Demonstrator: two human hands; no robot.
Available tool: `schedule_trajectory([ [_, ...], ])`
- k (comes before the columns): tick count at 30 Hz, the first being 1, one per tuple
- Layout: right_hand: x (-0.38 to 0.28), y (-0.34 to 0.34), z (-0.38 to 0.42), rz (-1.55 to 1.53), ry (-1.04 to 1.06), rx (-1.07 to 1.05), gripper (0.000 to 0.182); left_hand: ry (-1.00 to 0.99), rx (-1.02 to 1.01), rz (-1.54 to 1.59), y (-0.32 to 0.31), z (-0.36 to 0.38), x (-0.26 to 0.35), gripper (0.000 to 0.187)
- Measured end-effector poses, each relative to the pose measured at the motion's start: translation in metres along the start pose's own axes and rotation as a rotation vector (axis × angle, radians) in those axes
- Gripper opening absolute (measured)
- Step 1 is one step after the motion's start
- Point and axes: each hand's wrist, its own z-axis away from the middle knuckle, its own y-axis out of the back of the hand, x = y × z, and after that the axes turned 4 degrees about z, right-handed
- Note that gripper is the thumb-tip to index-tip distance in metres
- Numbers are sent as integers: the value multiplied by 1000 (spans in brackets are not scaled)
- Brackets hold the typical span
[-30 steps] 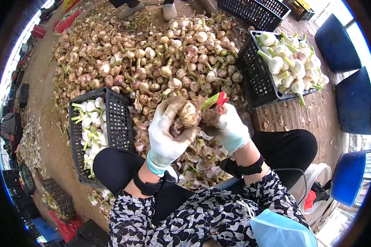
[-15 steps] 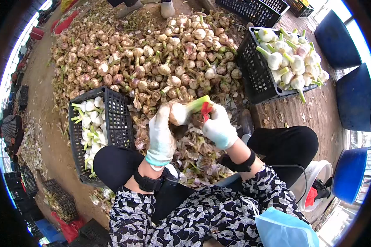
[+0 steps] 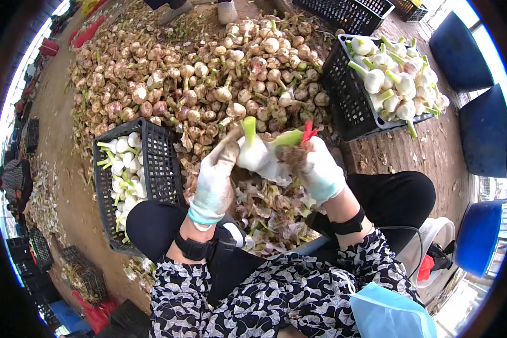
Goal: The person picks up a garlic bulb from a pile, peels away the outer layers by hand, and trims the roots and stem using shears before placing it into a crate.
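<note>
My left hand (image 3: 215, 176), in a soiled white glove, grips a garlic bulb (image 3: 253, 154) from its left side. White and smooth, the bulb has a short green stem stub pointing up. My gloved right hand (image 3: 323, 172) is closed on a strip of garlic skin (image 3: 288, 139), greenish at its top and brown and ragged near the fingers. This skin stretches across to the bulb's right side. A bit of red material (image 3: 308, 132) sticks up at the right fingertips. Below both hands lies a heap of papery peelings (image 3: 270, 211).
Ahead spreads a large pile of unpeeled garlic (image 3: 191, 84). A black crate (image 3: 162, 163) of white bulbs stands at left, another heaped crate (image 3: 346, 90) at right. Blue tubs (image 3: 479, 239) and a white bucket (image 3: 442, 231) are farther right. Another person's shoes (image 3: 227, 12) show beyond the pile.
My right hand has moved right and slightly down, drawing the outer skin away from the bulb. The bulb now stands stem up and shows cleaner white; my left hand has turned with it.
</note>
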Motion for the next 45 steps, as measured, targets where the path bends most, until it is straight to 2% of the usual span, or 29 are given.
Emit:
schedule_trajectory([
  [1,-5,-10,1,78,-96,54,20,2,4,2,0,1,-5,61],
  [2,3,-12,-2,271,58,52,20,-166,-38,-279,2,2,-10,61],
  [3,2,-20,2,106,-81,69,22,-334,-85,-562,3,2,-14,62],
  [5,10,-8,-2,437,166,-40,24,-275,-44,-524,0,6,-11,64],
  [7,7,1,-9,139,-75,160,24,-15,-102,-182,-1,8,0,66],
  [8,63,33,-28,360,2,334,25,42,-168,-74,4,8,-1,68],
  [9,45,31,-28,312,-19,425,26,36,-166,-71,4,9,-2,68],
  [11,65,53,-25,532,-120,89,19,50,-233,7,5,8,-3,80],
  [13,78,40,-6,1201,23,-224,16,95,-253,-112,8,7,1,85],
  [14,66,33,-11,1312,-202,-404,20,56,-247,-231,15,3,1,84],
  [15,48,30,-14,1312,-204,-406,20,17,-239,-349,22,0,0,83],
  [17,9,23,-20,1160,-481,-170,21,-160,-194,-625,25,-4,2,77],
  [18,34,44,-24,1038,-286,-194,25,-156,-151,-585,19,-2,2,72],
  [19,15,26,-19,745,176,-130,30,-156,-155,-585,14,-1,2,72],
  [21,3,10,-21,762,182,-266,29,-129,-260,-585,6,-1,1,69],
  [22,18,1,-20,587,-73,-90,25,8,-217,-572,7,2,4,65],
  [26,21,35,-27,946,-13,39,20,-6,-114,-446,10,2,2,57],
  [27,24,37,-21,569,-182,52,16,-7,-116,-448,10,1,0,57],
  [29,-2,5,-8,734,206,34,25,-244,-89,-729,10,-1,-4,56],
  [31,5,-9,0,1005,386,74,21,-255,-127,-899,9,-1,3,55],
  [33,9,-7,-3,962,252,23,18,-198,-155,-806,11,0,5,55],
  [35,17,-1,-10,955,233,171,17,-113,-113,-669,10,2,4,60],
  [37,17,5,-10,930,148,167,15,-69,-107,-398,11,2,-1,64],
  [38,20,5,-9,742,40,148,15,-72,-118,-455,10,1,5,64],
  [39,24,6,-9,554,-66,128,16,-117,-108,-314,10,1,-1,60],
  [40,32,-2,-7,461,-62,150,16,-112,-113,-245,5,2,-3,56],
  [41,8,-18,0,586,150,115,18,-107,-118,-178,2,3,-3,52],
  [44,10,-32,8,713,239,9,19,-20,-12,288,22,-9,-8,33],
  [45,25,-18,-3,663,114,77,14,-114,86,267,24,-11,-14,33],
])
